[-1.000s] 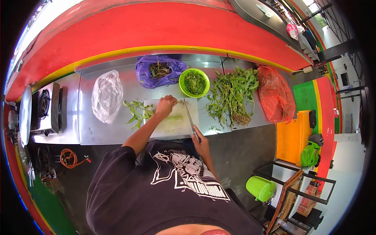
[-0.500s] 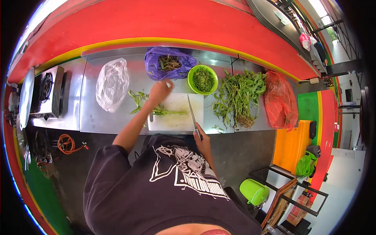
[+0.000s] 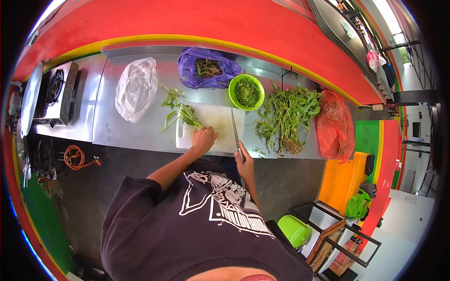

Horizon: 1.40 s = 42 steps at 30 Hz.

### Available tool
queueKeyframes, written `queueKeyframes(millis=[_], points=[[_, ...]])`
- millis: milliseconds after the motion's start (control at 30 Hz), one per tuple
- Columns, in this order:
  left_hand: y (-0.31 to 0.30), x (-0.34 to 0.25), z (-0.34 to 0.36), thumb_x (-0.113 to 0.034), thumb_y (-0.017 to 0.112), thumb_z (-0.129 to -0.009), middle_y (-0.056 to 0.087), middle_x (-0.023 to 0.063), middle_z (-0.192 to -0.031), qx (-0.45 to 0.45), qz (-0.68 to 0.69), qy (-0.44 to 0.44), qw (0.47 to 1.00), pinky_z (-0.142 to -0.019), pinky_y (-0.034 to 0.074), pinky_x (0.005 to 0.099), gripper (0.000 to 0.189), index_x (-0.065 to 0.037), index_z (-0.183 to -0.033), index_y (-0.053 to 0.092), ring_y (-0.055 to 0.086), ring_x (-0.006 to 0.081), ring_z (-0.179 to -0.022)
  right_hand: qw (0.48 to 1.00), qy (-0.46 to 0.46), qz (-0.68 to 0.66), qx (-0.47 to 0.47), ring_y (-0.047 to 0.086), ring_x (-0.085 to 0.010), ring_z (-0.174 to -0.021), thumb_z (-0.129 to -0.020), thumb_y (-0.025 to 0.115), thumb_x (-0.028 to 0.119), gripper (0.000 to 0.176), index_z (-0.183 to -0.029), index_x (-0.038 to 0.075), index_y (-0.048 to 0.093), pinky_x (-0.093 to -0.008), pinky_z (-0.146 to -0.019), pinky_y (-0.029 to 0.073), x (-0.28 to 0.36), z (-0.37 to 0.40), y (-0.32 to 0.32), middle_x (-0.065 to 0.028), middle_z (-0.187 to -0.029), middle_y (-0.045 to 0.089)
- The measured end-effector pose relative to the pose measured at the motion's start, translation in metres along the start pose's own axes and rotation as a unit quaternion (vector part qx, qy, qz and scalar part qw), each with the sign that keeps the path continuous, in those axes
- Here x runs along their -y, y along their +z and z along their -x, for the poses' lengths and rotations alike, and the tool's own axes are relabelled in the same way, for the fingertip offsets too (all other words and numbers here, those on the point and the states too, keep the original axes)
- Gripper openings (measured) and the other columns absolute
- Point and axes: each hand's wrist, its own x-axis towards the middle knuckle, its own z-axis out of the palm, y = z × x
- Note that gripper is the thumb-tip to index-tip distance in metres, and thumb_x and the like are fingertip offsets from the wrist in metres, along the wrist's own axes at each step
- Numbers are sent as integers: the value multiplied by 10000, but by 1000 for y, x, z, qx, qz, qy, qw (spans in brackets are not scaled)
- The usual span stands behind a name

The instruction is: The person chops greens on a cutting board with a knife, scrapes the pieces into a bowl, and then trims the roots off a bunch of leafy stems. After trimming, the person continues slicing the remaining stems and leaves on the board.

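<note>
My left hand point(image 3: 204, 140) is closed around the stem ends of some leafy greens point(image 3: 188, 116), over the left part of the white cutting board point(image 3: 211, 112). Their leaves point away from me, past the board's far left edge. In my right hand point(image 3: 244, 164) is a long knife point(image 3: 235, 129), gripped by its handle, the blade pointing away from me across the board's right side. Just beyond the board stands a green bowl point(image 3: 232, 96) of cut greens point(image 3: 247, 92). A purple plastic bag point(image 3: 187, 70) behind the board holds root trimmings point(image 3: 208, 68).
Right of the board lies a large heap of leafy greens point(image 3: 288, 114) with roots, beside a red plastic bag point(image 3: 335, 124). A clear plastic bag point(image 3: 136, 89) rests on the steel counter point(image 3: 108, 126) at left. Further left is a gas stove point(image 3: 61, 96).
My left hand has come from near the purple bag down toward me and now grips the stems of the greens, which have turned on the board. My right hand still holds the knife.
</note>
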Motion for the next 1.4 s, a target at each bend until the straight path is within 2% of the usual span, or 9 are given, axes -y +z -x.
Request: queueKeyframes(millis=[33,67,200,433,600,733,867,1000,1400], points=[[2,2,1,-309,685,-868,696,172,-855,-15,11,-5,1000,-751,516,495,250,-60,-845,669,682,362,-762,1000,20,15,6,498,-64,-732,-959,625,173,475,-1413,66,540,-242,-710,471,2,1,-5,-82,-1026,710],[4,3,2,-286,690,-859,698,160,-852,-33,23,-13,999,-743,521,489,226,-62,-835,676,681,363,-751,1000,9,1,2,415,-34,-578,-976,639,188,505,-1461,135,510,-218,-524,367,-2,2,-5,55,-689,486],[18,2,10,-170,666,-803,701,147,-861,-88,71,-107,988,-714,541,458,106,-71,-822,697,676,364,-783,999,-27,13,39,432,-33,-606,-971,640,176,507,-1458,118,510,-210,-548,377,-11,-1,-13,54,-730,508],[33,-8,29,-148,675,-755,691,138,-800,-186,147,-262,935,-714,527,476,343,-51,-1061,557,676,361,-799,988,-98,37,115,603,-139,-1060,-959,637,162,435,-1373,40,577,-273,-938,450,-3,-1,-60,-145,-1234,675],[44,-13,47,-203,680,-785,680,174,-909,-244,82,-305,917,-735,518,502,390,-49,-1099,506,662,398,-843,994,-29,40,100,610,-111,-830,-954,640,203,426,-1362,89,597,-283,-780,497,-16,15,-95,-167,-1020,716],[54,-13,52,-240,665,-816,673,201,-974,-207,56,-337,917,-773,520,514,292,-39,-1000,558,660,415,-901,995,-27,-2,100,477,-57,-601,-955,656,224,476,-1417,150,566,-246,-545,416,-47,31,-104,18,-711,549],[76,32,52,-179,654,-864,691,172,-945,-193,234,-343,889,-760,545,373,250,10,-1016,596,702,256,-802,992,-57,-12,112,466,-50,-568,-956,660,228,480,-1419,152,564,-244,-509,403,-66,43,-106,24,-696,549],[22,-10,87,-160,591,-996,702,93,-983,-224,548,-249,767,-662,502,256,157,-36,-1084,551,693,165,-780,984,-5,-68,166,435,-38,-516,-957,664,233,488,-1427,160,554,-237,-470,375,-66,52,-107,30,-672,550],[-36,-33,123,-210,555,-1036,691,103,-1126,-294,599,-118,735,-750,484,265,222,-68,-1199,503,687,175,-928,968,-75,-25,236,563,-102,-672,-943,668,250,467,-1365,71,579,-284,-644,470,-67,26,-88,-33,-785,629]])
